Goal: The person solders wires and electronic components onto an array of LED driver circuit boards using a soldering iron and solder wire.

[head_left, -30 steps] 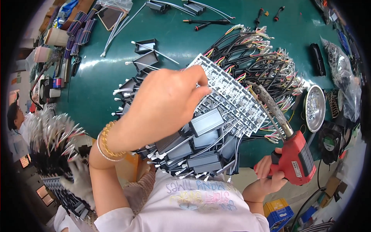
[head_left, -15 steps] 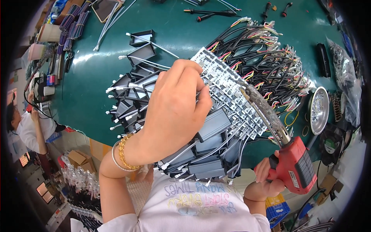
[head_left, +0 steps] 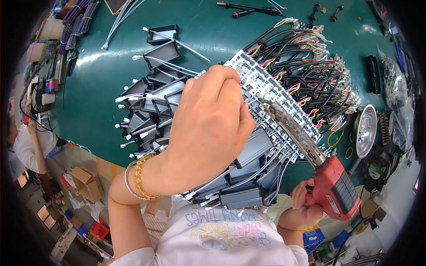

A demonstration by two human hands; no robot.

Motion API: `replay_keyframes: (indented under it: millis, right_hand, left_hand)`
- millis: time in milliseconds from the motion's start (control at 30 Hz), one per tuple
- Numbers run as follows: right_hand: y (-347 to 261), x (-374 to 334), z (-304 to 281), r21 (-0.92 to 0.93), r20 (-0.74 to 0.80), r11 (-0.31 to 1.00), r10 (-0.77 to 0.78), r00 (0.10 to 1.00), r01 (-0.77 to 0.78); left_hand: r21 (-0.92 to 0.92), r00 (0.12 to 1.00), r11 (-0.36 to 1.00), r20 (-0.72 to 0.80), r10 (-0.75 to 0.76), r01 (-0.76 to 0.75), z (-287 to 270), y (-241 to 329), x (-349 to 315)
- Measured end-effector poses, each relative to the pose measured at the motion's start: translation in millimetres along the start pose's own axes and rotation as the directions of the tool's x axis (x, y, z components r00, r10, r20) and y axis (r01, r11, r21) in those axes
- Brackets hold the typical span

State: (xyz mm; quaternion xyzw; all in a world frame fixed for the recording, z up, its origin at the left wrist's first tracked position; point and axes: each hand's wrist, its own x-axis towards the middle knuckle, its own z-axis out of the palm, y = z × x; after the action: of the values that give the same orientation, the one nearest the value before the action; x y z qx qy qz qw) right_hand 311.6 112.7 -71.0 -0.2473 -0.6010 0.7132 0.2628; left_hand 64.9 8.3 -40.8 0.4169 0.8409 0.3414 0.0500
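Observation:
My right hand [head_left: 308, 206] is wrapped round the grip of a red and black soldering gun [head_left: 339, 188]. The gun's metal barrel slants up and left, with its tip over a panel of small white circuit boards [head_left: 290, 99], near my left fingers. Closed in a pinch, my left hand [head_left: 211, 119] hovers at the panel's left edge; what its fingertips hold is hidden behind the hand. Grey-black rectangular housings [head_left: 255, 148] with white wires and plugs lie piled beside and below this hand. Black cables [head_left: 295, 71] with coloured wire ends run along the panel's far right side.
A metal bowl [head_left: 366, 131] stands at the right beside a yellow rubber band [head_left: 336, 138]. White cable lengths [head_left: 120, 22] lie at the far left on the green table [head_left: 95, 104]. Another person [head_left: 33, 142] sits beyond the left edge. A small fan [head_left: 379, 166] is at the right.
The soldering gun's tip has moved left over the boards, closer to my left fingers. My left hand has shifted slightly right and stays pinched. The whole view has shifted a little.

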Motion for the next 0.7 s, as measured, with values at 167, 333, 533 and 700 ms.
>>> replay_keyframes:
  millis: [167, 333, 533, 700]
  right_hand:
    - [3, -4, 1, -0.012, -0.075, 1.000, -0.013, 0.997, 0.012]
    - [-3, 2, -9, 0.019, -0.003, 0.998, 0.055, 0.998, -0.055]
    - [-4, 0, -1, -0.075, -0.001, 0.996, 0.046, 0.999, -0.046]
    - [-6, 8, -6, 0.007, 0.157, 1.000, 0.018, 0.987, -0.020]
  left_hand:
    - [-0.034, 1.000, 0.999, 0.002, 0.026, -0.026, 3, -3, 0]
    - [-0.024, 0.999, 0.999, 0.018, 0.026, -0.026, 3, -3, 0]
    - [-0.015, 1.000, 1.000, -0.007, 0.006, -0.006, 2, -1, 0]
    - [-0.011, 1.000, 1.000, -0.016, 0.018, -0.018, 3, -2, 0]
